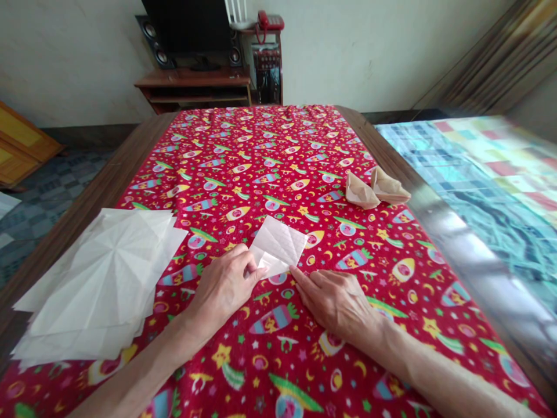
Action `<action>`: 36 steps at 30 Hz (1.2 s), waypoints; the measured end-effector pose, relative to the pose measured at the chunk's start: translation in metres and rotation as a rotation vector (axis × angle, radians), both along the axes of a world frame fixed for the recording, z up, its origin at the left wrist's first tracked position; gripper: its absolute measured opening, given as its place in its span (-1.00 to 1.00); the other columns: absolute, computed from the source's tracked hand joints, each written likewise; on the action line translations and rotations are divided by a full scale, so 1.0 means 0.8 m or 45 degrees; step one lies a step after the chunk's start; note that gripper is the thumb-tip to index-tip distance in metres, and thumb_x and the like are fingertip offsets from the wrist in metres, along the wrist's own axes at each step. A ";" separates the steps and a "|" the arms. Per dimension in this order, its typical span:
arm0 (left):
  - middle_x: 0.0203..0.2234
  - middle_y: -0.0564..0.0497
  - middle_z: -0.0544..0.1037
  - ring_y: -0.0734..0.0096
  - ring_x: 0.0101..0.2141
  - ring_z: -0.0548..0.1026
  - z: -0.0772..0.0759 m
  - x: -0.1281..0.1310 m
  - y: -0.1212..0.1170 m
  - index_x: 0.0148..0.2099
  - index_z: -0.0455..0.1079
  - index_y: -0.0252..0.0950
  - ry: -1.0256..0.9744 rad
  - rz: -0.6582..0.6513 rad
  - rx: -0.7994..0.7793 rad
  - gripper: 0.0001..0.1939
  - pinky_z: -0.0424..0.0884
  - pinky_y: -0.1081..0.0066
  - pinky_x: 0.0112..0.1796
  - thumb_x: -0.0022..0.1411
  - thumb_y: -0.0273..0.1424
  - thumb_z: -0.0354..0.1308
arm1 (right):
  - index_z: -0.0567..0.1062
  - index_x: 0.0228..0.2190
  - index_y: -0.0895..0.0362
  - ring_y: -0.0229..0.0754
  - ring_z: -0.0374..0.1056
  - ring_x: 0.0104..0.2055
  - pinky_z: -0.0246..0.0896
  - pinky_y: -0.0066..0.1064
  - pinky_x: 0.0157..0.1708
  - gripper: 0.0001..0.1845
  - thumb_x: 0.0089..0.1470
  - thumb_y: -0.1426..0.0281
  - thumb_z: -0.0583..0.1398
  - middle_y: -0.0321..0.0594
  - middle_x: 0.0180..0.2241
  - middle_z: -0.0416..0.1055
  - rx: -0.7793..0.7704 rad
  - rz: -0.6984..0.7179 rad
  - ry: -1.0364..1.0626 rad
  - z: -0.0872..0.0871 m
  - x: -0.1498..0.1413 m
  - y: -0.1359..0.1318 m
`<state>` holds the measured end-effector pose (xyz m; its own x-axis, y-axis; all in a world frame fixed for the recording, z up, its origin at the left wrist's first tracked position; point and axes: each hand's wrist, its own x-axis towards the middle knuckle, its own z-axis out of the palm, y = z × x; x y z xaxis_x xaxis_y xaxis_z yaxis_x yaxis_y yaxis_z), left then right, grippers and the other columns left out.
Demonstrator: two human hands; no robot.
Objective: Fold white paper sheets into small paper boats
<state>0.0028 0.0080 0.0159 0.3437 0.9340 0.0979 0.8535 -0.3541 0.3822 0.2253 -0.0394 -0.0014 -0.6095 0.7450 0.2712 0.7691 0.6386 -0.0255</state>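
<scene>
A small white folded paper (281,241) with crease lines lies on the red patterned cloth in the middle of the table. My left hand (232,276) pinches its lower left edge between thumb and fingers. Against the lower right corner of the paper rests the index fingertip of my right hand (331,296), palm down, its other fingers lying on the cloth. To the left of my hands is a stack of white paper sheets (104,278), the top one creased in a star of lines. Two folded paper shapes (378,188), light brown, sit at the right.
The red cloth (261,360) covers most of the wooden table (126,157). Beyond the far end stands a low brown stand (195,81) with a black monitor (187,26) and speakers, beside a red telephone (270,22). A bed with checked covers (478,168) is at the right.
</scene>
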 end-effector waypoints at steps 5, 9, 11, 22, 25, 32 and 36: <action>-0.51 0.13 0.32 0.49 -0.51 0.37 0.000 0.000 0.003 -0.50 0.22 -0.26 -0.020 0.006 -0.039 -0.72 0.19 0.47 -0.48 0.17 -0.33 0.20 | 0.34 0.04 0.28 -0.28 0.29 -0.54 -0.03 -0.39 -0.60 -0.64 0.22 0.48 0.04 -0.30 -0.53 0.38 -0.027 0.002 -0.005 -0.001 0.000 0.001; -0.37 0.09 0.39 0.40 -0.38 0.46 -0.003 0.000 0.004 -0.25 0.30 -0.25 -0.031 0.063 -0.014 -0.78 0.29 0.47 -0.45 0.10 -0.35 0.28 | 0.36 0.02 0.26 -0.29 0.29 -0.54 -0.03 -0.40 -0.61 -0.66 0.23 0.45 0.04 -0.32 -0.55 0.37 -0.026 -0.022 0.020 -0.001 -0.001 0.002; -0.27 0.06 0.40 0.36 -0.31 0.48 -0.005 -0.001 0.002 -0.06 0.29 -0.22 -0.016 0.058 0.032 -0.62 0.34 0.46 -0.42 0.09 -0.36 0.29 | 0.37 0.01 0.25 -0.29 0.28 -0.55 -0.03 -0.40 -0.62 -0.66 0.24 0.44 0.03 -0.33 -0.56 0.36 -0.024 -0.035 0.034 -0.001 -0.001 0.001; 0.03 -0.04 0.41 0.21 -0.04 0.34 -0.001 -0.002 -0.005 0.03 0.39 -0.26 0.139 -0.441 0.387 -0.68 0.41 0.23 -0.07 0.24 -0.56 0.09 | 0.37 0.02 0.25 -0.29 0.29 -0.53 -0.03 -0.41 -0.59 -0.66 0.25 0.45 0.01 -0.32 -0.54 0.38 -0.069 -0.035 0.060 0.001 -0.002 0.002; 0.08 -0.02 0.40 0.21 0.09 0.27 -0.005 -0.005 -0.004 0.05 0.39 -0.25 0.154 -0.495 0.382 -0.68 0.33 0.19 0.04 0.27 -0.55 0.05 | 0.36 0.03 0.24 -0.29 0.29 -0.53 -0.05 -0.40 -0.58 -0.66 0.25 0.44 0.01 -0.32 -0.53 0.37 -0.078 -0.038 0.068 0.000 -0.001 0.001; 0.14 -0.03 0.36 0.17 0.21 0.18 -0.006 -0.002 -0.011 0.12 0.33 -0.31 0.240 -0.545 0.369 -0.65 0.14 0.06 0.16 0.36 -0.48 -0.11 | 0.38 0.03 0.14 -0.22 0.26 -0.48 -0.10 -0.38 -0.54 -0.65 0.26 0.35 0.02 -0.26 -0.49 0.36 -0.022 -0.113 -0.063 0.010 -0.007 -0.001; 0.19 -0.07 0.28 0.20 0.24 0.12 -0.008 0.002 -0.021 0.20 0.23 -0.32 0.249 -0.514 0.354 -0.60 0.06 0.06 0.20 0.38 -0.39 -0.12 | 0.37 0.05 0.05 -0.21 0.26 -0.46 -0.13 -0.38 -0.54 -0.63 0.28 0.25 -0.01 -0.23 -0.44 0.36 -0.068 -0.146 -0.094 0.016 -0.013 0.002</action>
